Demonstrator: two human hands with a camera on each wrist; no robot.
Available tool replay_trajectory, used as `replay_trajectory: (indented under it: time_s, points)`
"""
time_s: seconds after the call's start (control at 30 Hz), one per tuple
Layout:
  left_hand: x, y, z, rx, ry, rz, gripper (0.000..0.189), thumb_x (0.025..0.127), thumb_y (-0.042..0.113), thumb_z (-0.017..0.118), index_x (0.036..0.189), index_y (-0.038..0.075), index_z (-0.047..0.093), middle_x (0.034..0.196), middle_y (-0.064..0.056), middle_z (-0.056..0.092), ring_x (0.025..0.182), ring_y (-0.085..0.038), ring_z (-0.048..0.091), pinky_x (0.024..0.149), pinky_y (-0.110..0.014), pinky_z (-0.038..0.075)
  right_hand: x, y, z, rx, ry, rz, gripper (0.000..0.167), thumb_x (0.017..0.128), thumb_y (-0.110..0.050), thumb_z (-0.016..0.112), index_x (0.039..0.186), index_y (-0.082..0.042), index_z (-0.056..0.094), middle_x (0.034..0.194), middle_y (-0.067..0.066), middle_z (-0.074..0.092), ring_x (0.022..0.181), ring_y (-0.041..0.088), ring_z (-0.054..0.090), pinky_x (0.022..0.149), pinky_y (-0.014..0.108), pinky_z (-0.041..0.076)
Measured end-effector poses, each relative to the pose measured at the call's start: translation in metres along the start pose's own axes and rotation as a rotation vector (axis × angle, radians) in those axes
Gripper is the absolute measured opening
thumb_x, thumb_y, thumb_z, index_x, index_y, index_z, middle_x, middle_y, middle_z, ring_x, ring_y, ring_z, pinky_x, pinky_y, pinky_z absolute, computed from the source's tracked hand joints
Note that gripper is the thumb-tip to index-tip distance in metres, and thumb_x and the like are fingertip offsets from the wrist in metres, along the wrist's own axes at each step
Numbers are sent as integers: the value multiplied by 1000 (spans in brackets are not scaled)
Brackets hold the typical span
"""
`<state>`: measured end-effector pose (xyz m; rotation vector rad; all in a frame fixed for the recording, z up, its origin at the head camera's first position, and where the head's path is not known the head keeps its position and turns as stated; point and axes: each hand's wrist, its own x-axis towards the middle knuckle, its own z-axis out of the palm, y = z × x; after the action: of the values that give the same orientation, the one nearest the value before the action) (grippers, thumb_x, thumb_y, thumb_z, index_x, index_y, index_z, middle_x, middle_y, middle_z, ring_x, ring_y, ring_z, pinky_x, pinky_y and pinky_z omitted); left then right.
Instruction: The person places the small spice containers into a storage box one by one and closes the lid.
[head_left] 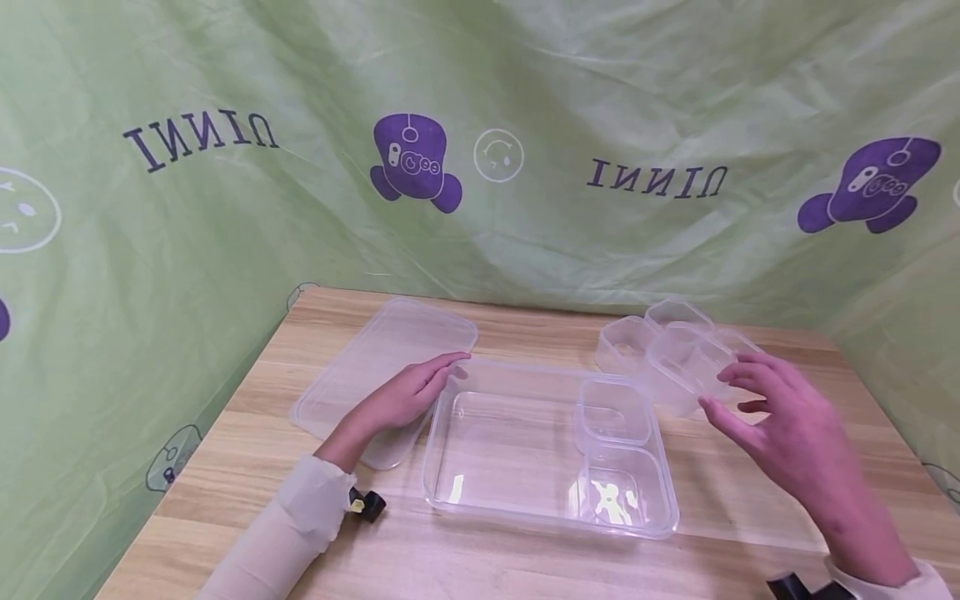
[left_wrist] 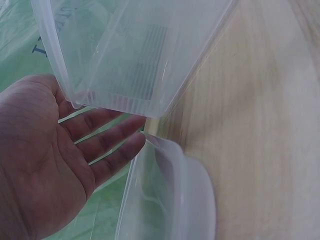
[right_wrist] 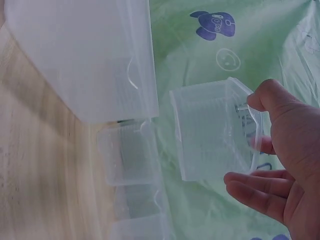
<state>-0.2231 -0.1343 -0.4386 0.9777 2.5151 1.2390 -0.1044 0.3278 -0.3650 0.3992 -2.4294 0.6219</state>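
A large clear rectangular box (head_left: 510, 454) rests on the table with two small clear cups (head_left: 615, 412) along its right end. My left hand (head_left: 408, 392) lies at the box's far left corner; in the left wrist view its straight fingers (left_wrist: 107, 140) reach by the rim. Beside it lies a flat translucent lid (head_left: 375, 350), partly hidden under that arm. My right hand (head_left: 795, 425) pinches a small clear cup (right_wrist: 215, 130) at its rim, thumb on one side and fingers on the other. This cup stands off from the other loose cups (right_wrist: 130, 155) in the right wrist view.
Several loose cups (head_left: 626, 346) cluster behind the box's far right corner. A green printed curtain (head_left: 525, 250) hangs right behind the wooden table (head_left: 217, 492) and along its sides. A black wrist mount (head_left: 367, 504) sits at the left sleeve.
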Motion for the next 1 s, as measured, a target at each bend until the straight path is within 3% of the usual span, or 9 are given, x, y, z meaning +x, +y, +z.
replay_trajectory:
  time_s: [0.37,0.47,0.57,0.63,0.73,1.0]
  points:
    - [1,-1,1,5,-2,-2,43,113,14,35,153,6,46,127,-15,68,129,-30,57,113,-48,39,8,-9,11,63,3,-92,37,69,-6,88,100,-1,70,125,15,63,92,-20,51,70,8,51]
    - [0,-1,1,4,0,-1,42,113,13,35,153,6,47,127,-15,68,129,-30,57,112,-48,40,10,-11,15,91,9,-137,35,80,-25,84,101,0,70,125,17,63,95,-10,56,70,9,52]
    - [0,-1,1,5,1,-1,43,113,13,35,153,6,46,127,-14,68,129,-30,57,112,-48,40,13,-14,19,105,13,-172,48,90,-47,72,101,-1,70,125,17,63,95,5,61,71,9,52]
    - [0,-1,1,6,-1,-6,43,113,13,35,154,6,46,128,-14,68,129,-30,57,112,-49,40,15,-16,21,108,9,-185,53,93,-54,66,101,-1,70,125,17,63,94,14,64,71,10,52]
    - [0,-1,1,7,-4,-15,43,113,13,35,154,7,46,128,-13,68,129,-30,57,112,-48,40,16,-19,24,113,-6,-193,48,91,-49,70,102,-2,70,126,16,64,91,19,66,70,11,53]
    - [0,0,0,14,3,1,43,113,13,35,154,5,46,127,-14,69,129,-30,58,113,-48,39,19,-26,28,111,-36,-214,35,86,-34,78,105,-6,70,127,16,64,74,18,71,68,15,55]
